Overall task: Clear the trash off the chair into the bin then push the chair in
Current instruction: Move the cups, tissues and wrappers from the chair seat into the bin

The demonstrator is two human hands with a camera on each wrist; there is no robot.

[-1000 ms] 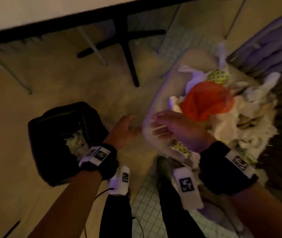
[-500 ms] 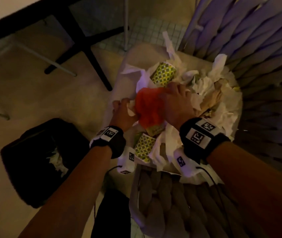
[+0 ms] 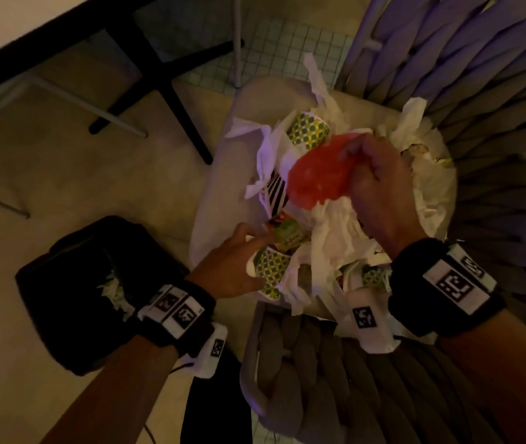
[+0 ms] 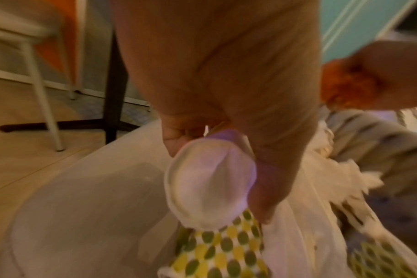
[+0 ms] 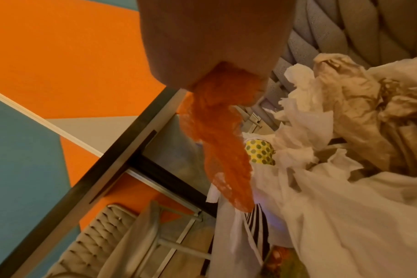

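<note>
Since 0.5 s ago: right hand (image 3: 380,190) has risen off the heap with the orange mesh bag (image 3: 319,177) bunched in its fist; left hand (image 3: 232,264) has dropped back to the near edge of the pile, onto a dotted paper cup (image 3: 271,270). Camera pose roughly unchanged.

Near: bin (image 3: 72,283), black, on the floor to the left of the chair, beside the left forearm, some white scraps already inside. Left hand is the nearer one to it.

Mid: chair seat (image 3: 223,193) carries the trash, namely crumpled white tissue (image 3: 335,232), a green printed packet (image 3: 287,233), a striped piece, and a second dotted cup (image 3: 308,129) at the far side. The near cup lies on its side, long axis running roughly towards the wearer, white base towards the wrist.

Far: dark table leg and tiled floor beyond the seat.

Governing relation (judgement): both loads must travel left and down from seat to bin; the right hand has the longer path, across the left arm.

View differences: the left wrist view shows thumb and fingers curled around the cup base (image 4: 210,180); the head view leaves that grip unclear. The right wrist view shows the mesh hanging long and limp (image 5: 224,150) below the closed fist, clear of the pile; from the head it reads as a blob.
</note>
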